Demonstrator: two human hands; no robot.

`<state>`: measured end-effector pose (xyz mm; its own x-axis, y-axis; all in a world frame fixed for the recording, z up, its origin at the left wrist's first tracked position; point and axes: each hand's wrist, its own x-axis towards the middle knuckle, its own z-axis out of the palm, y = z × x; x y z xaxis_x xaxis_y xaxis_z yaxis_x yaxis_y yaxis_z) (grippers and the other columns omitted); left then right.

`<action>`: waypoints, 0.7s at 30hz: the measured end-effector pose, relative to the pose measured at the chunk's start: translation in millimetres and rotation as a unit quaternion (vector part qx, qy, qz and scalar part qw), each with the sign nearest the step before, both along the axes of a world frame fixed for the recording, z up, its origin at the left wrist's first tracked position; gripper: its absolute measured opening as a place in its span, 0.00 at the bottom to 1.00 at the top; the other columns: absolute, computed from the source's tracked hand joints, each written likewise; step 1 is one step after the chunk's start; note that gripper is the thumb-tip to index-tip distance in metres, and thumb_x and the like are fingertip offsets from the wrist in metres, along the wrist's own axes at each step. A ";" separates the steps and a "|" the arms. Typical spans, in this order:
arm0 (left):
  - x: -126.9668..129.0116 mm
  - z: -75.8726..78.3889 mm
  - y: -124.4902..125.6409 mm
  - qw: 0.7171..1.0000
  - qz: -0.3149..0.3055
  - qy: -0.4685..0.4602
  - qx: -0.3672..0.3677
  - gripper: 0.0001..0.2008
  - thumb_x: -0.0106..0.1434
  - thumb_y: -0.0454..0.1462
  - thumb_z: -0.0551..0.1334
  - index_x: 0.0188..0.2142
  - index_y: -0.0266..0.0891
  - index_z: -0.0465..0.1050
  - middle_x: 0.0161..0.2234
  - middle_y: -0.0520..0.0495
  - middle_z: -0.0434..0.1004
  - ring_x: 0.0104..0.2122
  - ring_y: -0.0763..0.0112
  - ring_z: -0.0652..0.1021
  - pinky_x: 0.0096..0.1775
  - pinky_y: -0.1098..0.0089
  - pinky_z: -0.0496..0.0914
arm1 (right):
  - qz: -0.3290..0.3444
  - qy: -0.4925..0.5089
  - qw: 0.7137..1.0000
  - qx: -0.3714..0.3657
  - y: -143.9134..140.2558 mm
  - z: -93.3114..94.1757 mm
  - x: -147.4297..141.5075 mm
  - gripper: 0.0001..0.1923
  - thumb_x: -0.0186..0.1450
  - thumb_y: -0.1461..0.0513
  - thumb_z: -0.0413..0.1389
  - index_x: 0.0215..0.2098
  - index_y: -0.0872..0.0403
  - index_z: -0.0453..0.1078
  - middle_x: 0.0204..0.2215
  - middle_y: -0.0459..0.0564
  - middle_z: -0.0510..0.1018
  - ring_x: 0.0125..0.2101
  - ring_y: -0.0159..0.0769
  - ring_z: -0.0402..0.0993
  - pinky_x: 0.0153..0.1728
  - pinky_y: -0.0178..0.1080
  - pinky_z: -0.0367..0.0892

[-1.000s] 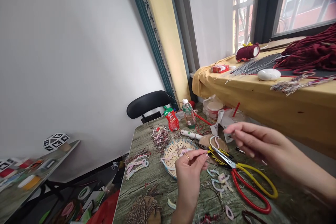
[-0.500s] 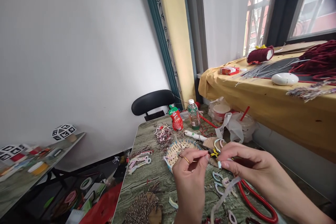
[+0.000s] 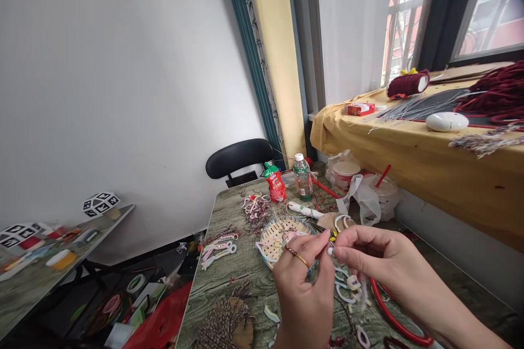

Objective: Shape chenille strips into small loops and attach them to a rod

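The left hand and the right hand are meeting in the air, just above the green wood-look table. Their fingertips are coming together at one spot. A small pale strip is sitting right there, between the tips of both hands. The left thumb and pointing finger are pressing together on it. The right thumb and pointing finger are pinching it from the other side. The piece is so tiny that most of it is hiding behind the fingers. A gold ring is sitting on one left finger.

Just behind the left hand, a round woven basket is lying on the table. Under the right hand, little pale loops are lying about, and the red handle of the scissors is curving out near the wrist. Farther back, a green bottle and a red pouch are standing up near the table's far edge. More pink and white loops are lying to the left of the basket. A black chair is standing behind the table.
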<state>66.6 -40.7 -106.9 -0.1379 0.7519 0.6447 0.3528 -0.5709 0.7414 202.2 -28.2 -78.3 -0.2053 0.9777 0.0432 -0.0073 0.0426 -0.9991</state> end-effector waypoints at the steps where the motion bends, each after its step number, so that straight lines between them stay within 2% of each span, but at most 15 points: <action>1: -1.2 0.0 -1.2 1.000 -0.017 -0.005 -0.018 0.14 0.57 0.30 0.60 0.40 0.46 0.78 0.34 0.46 0.80 0.35 0.64 0.77 0.42 0.65 0.70 | -0.005 -0.004 1.000 0.006 -0.2 -0.9 1.0 0.13 0.53 0.52 0.62 0.22 0.54 0.72 0.18 0.43 0.68 0.20 0.29 0.58 0.20 0.31 0.57; 4: -5.0 2.5 -3.0 0.993 -0.073 -0.038 -0.084 0.12 0.56 0.33 0.62 0.40 0.44 0.78 0.38 0.44 0.78 0.38 0.61 0.76 0.43 0.64 0.70 | -0.002 -0.008 1.000 0.017 -0.5 -3.7 3.4 0.14 0.56 0.51 0.59 0.25 0.53 0.71 0.20 0.44 0.68 0.22 0.30 0.59 0.22 0.32 0.57; 9: -4.6 10.1 0.5 0.949 -0.141 -0.202 -0.197 0.07 0.53 0.37 0.66 0.33 0.43 0.76 0.30 0.49 0.76 0.31 0.70 0.75 0.33 0.73 0.71 | -0.023 -0.035 0.997 0.066 -3.1 -8.2 2.9 0.14 0.58 0.51 0.57 0.25 0.52 0.70 0.21 0.43 0.67 0.23 0.31 0.60 0.23 0.32 0.57; 12: -2.4 12.7 2.1 0.936 -0.161 -0.239 -0.204 0.05 0.52 0.38 0.67 0.27 0.40 0.75 0.29 0.49 0.75 0.31 0.71 0.74 0.32 0.75 0.69 | -0.045 -0.061 0.990 0.116 -5.4 -11.4 1.3 0.12 0.60 0.52 0.56 0.26 0.51 0.70 0.22 0.44 0.69 0.25 0.33 0.63 0.26 0.33 0.60; 16: -2.1 16.1 3.2 0.914 -0.173 -0.271 -0.247 0.06 0.50 0.38 0.68 0.26 0.38 0.77 0.26 0.49 0.74 0.26 0.74 0.72 0.29 0.75 0.68 | -0.039 -0.076 0.982 0.167 -6.8 -12.4 -0.3 0.10 0.62 0.55 0.55 0.26 0.51 0.70 0.22 0.44 0.71 0.25 0.33 0.65 0.27 0.33 0.62; 21: -2.2 24.6 4.3 0.876 -0.186 -0.319 -0.311 0.07 0.51 0.37 0.67 0.25 0.34 0.75 0.24 0.50 0.72 0.23 0.77 0.70 0.25 0.77 0.67 | -0.015 -0.057 0.985 0.162 -4.5 -9.1 -1.6 0.08 0.62 0.57 0.56 0.26 0.51 0.71 0.23 0.44 0.74 0.26 0.33 0.69 0.28 0.32 0.65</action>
<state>64.5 -36.5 -82.3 0.0073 0.9997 -0.0237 -0.3707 0.0248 0.9284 200.6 -32.7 -87.4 -0.1976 0.9222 0.3324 0.1103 0.3578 -0.9273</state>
